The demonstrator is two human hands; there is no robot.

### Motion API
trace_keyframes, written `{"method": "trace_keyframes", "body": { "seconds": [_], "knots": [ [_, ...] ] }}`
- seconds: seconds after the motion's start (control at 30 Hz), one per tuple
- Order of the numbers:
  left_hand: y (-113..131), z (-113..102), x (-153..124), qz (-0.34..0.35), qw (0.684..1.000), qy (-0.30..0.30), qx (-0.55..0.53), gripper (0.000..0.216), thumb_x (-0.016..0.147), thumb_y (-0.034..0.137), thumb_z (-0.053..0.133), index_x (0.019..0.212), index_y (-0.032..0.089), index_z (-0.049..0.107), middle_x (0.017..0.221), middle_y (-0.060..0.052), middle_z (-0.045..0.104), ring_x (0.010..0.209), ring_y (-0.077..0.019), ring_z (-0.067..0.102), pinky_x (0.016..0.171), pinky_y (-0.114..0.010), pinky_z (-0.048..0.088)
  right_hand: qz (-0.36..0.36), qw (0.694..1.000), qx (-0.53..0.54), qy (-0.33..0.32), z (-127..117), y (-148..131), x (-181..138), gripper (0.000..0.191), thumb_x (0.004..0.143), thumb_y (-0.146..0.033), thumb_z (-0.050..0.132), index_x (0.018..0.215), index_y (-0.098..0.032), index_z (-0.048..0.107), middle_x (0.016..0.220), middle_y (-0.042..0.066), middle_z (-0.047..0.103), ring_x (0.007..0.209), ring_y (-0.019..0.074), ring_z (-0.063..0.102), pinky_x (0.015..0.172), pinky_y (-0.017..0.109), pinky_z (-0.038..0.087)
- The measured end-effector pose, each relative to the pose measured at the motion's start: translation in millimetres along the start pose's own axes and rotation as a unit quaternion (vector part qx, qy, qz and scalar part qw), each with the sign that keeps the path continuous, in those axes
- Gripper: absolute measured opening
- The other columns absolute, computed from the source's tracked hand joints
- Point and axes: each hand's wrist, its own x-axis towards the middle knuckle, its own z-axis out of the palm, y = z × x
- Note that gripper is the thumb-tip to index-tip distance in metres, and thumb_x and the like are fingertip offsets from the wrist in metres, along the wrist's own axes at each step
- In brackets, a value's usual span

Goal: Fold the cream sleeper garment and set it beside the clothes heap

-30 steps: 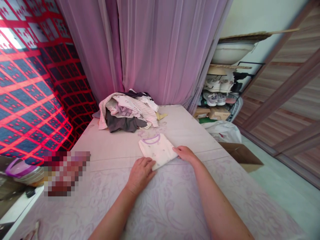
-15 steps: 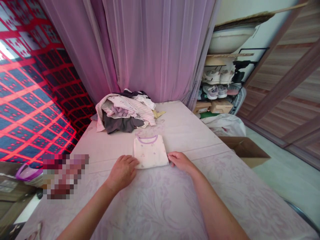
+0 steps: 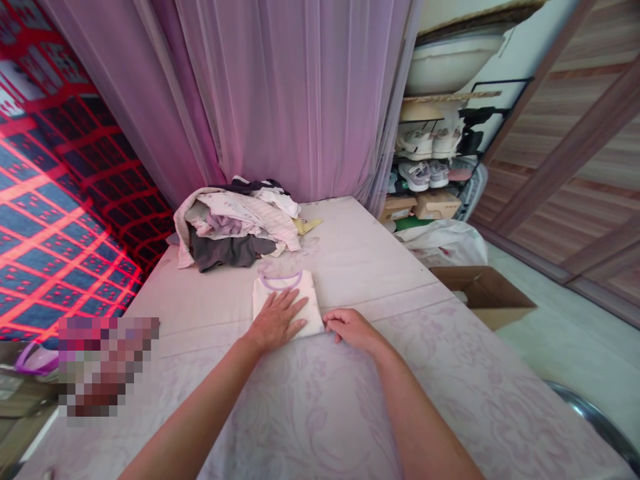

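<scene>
A small folded white shirt [image 3: 312, 308] with a purple neckband lies flat on the bed. My left hand [image 3: 277, 320] rests on top of it, palm down and fingers spread, covering part of the front. At the lower right corner of the shirt is my right hand [image 3: 350, 328], its fingers curled and the fingertips closed at the cloth's edge. How much cloth is between those fingertips is hard to see.
A heap of loose clothes [image 3: 235, 227] lies at the far left of the bed [image 3: 310, 413]. Behind it hangs a purple curtain [image 3: 290, 100]. To the right stand a shoe rack [image 3: 425, 160], an open cardboard box [image 3: 480, 287] and a metal basin [image 3: 590, 413].
My left hand has moved from the shirt's left edge onto its front and spread its fingers. The right hand stays at the right corner. The view has shifted slightly.
</scene>
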Motion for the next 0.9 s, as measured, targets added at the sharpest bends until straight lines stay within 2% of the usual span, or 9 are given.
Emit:
{"method": "trace_keyframes", "body": {
  "seconds": [0.23, 0.5, 0.67, 0.9],
  "knots": [
    [-3, 5, -2, 0.009, 1.0, 0.02, 0.002, 0.055, 0.093, 0.053, 0.034, 0.142, 0.029, 0.038, 0.149, -0.01, 0.037, 0.139, -0.027, 0.028, 0.11, -0.052, 0.023, 0.042, 0.998, 0.031, -0.03, -2, -5, -2, 0.017, 0.081, -0.016, 0.046, 0.086, -0.015, 0.063, 0.081, 0.002, 0.069, 0.046, 0.0047, 0.052, 0.045, 0.017, 0.035],
    [-4, 6, -2, 0.004, 1.0, 0.017, 0.011, 0.056, 0.092, 0.053, 0.037, 0.143, 0.03, 0.038, 0.15, -0.008, 0.036, 0.139, -0.028, 0.027, 0.111, -0.05, 0.022, -0.006, 0.995, 0.066, -0.075, -2, -4, -5, 0.024, 0.078, -0.012, 0.048, 0.099, -0.016, 0.06, 0.074, -0.002, 0.066, 0.046, 0.0045, 0.052, 0.051, 0.017, 0.04],
    [-2, 5, -1, 0.0, 1.0, 0.012, 0.015, 0.056, 0.092, 0.052, 0.039, 0.143, 0.029, 0.038, 0.15, -0.008, 0.036, 0.139, -0.0287, 0.028, 0.111, -0.049, 0.022, -0.032, 0.994, 0.067, -0.077, 1, -2, -4, 0.017, 0.077, -0.012, 0.051, 0.092, -0.017, 0.056, 0.073, -0.003, 0.065, 0.049, 0.0055, 0.053, 0.051, 0.018, 0.04],
    [-1, 4, -2, -0.005, 1.0, 0.004, 0.01, 0.056, 0.092, 0.051, 0.038, 0.143, 0.029, 0.036, 0.151, -0.008, 0.034, 0.139, -0.0288, 0.027, 0.112, -0.05, 0.02, -0.066, 0.99, 0.102, -0.066, 8, 3, -1, 0.026, 0.076, -0.015, 0.054, 0.102, -0.018, 0.055, 0.068, -0.005, 0.059, 0.052, 0.0067, 0.053, 0.051, 0.018, 0.042]
  ]
}}
